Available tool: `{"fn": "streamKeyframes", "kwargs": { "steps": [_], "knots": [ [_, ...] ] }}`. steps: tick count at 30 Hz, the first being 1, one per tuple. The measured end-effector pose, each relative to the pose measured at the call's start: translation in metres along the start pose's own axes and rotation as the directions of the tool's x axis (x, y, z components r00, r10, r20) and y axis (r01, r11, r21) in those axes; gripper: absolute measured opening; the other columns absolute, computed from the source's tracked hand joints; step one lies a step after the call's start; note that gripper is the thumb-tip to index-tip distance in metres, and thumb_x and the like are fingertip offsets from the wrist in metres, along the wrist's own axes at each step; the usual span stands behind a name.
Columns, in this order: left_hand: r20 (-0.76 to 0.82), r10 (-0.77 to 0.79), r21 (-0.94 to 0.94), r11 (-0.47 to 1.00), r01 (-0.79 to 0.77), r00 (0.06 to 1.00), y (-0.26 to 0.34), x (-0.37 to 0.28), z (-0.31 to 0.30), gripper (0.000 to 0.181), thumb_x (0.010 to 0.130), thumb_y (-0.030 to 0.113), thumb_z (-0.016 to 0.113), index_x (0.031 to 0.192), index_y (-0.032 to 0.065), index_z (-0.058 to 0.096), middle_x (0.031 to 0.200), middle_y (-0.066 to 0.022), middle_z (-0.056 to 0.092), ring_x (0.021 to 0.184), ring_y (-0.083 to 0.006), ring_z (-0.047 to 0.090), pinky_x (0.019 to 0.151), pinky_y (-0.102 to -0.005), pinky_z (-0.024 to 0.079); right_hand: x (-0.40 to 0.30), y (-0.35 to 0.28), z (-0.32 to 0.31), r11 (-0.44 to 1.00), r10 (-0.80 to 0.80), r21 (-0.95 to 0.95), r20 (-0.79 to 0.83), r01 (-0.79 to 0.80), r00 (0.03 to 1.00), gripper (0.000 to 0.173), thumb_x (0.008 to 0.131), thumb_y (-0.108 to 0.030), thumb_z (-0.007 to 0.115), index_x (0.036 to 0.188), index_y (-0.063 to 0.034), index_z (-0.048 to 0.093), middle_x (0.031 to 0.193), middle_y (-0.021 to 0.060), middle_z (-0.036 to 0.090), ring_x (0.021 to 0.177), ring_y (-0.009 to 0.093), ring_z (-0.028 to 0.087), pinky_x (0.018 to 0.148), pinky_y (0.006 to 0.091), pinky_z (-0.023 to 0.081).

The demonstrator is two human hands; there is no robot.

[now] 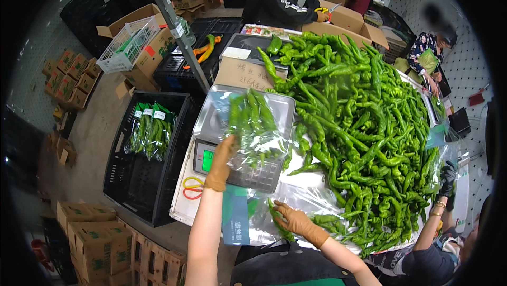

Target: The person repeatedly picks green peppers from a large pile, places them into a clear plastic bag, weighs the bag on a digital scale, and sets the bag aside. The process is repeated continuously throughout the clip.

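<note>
My left hand (pixel 222 163), in a tan rubber glove, is at the lower left edge of a clear plastic bag of long green peppers (pixel 253 118); the bag is blurred, over the metal pan of a digital scale (pixel 204 121). Its fingertips are behind the plastic, and it seems to hold the bag. My right hand (pixel 297 220), gloved alike, rests with fingers spread at a green pepper (pixel 279 224) on flat clear bags with a blue printed band (pixel 236 220). A large heap of green peppers (pixel 360 127) covers the table to the right. Scissors with red and yellow handles (pixel 193 188) lie left of my left wrist.
At left, a black plastic crate (pixel 132 191) holds several bagged peppers (pixel 152 129). A metal post (pixel 180 36) rises at the table's far left corner. A co-worker's black-gloved hand (pixel 447 177) is at the right edge; another co-worker with scissors (pixel 326 11) stands behind the heap. Cardboard boxes (pixel 99 246) stand lower left.
</note>
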State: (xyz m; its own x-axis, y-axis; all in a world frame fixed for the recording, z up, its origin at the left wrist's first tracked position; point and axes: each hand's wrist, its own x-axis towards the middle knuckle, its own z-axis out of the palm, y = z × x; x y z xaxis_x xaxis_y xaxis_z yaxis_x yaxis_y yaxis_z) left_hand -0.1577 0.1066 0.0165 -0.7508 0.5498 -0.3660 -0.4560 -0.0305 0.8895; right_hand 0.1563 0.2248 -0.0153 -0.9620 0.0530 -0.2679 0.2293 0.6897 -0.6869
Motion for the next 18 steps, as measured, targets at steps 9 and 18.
{"fn": "streamKeyframes", "kwargs": {
  "steps": [9,18],
  "knots": [
    [-0.339,0.358,0.449,0.874,-0.185,0.870,0.074,-0.047,-0.035,0.073,0.097,0.036,0.058,0.152,0.0057,0.021,0.107,-0.0104,0.060,0.080,-0.0158,0.061,0.064,-0.0300,0.052,-0.027,0.022,-0.011,0.987,0.095,0.132,0.005,-0.095,0.995,0.036,0.093,-0.029,0.059,0.125,-0.0124,0.055,0.143,0.0095,0.048,0.104,0.038,0.063,0.085,0.0452,0.053],
    [-0.368,0.413,0.497,0.845,-0.199,0.833,0.091,-0.112,-0.074,0.055,0.102,0.045,0.046,0.140,0.0042,0.048,0.129,-0.0168,0.059,0.111,-0.0258,0.061,0.092,-0.0364,0.049,0.005,0.004,-0.065,0.959,0.018,0.272,-0.345,0.082,0.938,0.029,0.088,-0.012,0.067,0.116,-0.0090,0.060,0.128,0.0117,0.062,0.087,0.027,0.068,0.076,0.0349,0.056]
  ]
}}
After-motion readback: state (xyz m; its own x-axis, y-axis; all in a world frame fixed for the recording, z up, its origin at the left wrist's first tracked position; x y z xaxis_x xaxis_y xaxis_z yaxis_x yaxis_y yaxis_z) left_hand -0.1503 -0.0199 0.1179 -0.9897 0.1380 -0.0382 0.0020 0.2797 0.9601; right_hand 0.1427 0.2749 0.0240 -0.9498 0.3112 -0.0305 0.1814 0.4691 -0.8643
